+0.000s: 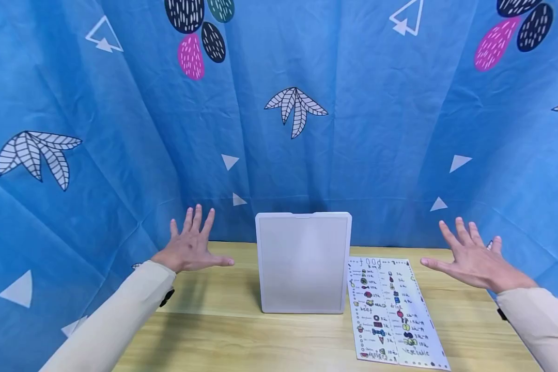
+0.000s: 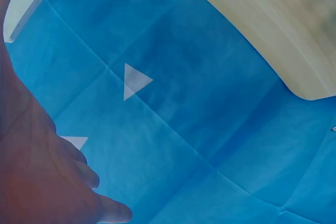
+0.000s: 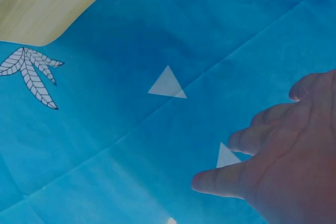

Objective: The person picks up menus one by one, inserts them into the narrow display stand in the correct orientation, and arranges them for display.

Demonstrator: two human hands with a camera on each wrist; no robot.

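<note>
In the head view my left hand (image 1: 191, 248) is held up with spread fingers, left of a white framed board (image 1: 304, 263) that stands upright on the table. My right hand (image 1: 476, 258), its fingers also spread, is raised to the right of a paper sheet (image 1: 390, 310). Hand-drawn food pictures and writing such as "food", "drink" and "vegetable" cover that sheet, which lies flat beside the board. Neither hand holds anything. Each wrist view shows its own hand, the left (image 2: 42, 166) and the right (image 3: 283, 140), before blue cloth.
A light wood table (image 1: 214, 330) lies under the board and sheet. Blue patterned cloth (image 1: 376, 155) hangs behind it and along both sides. Rounded table corners show in the wrist views.
</note>
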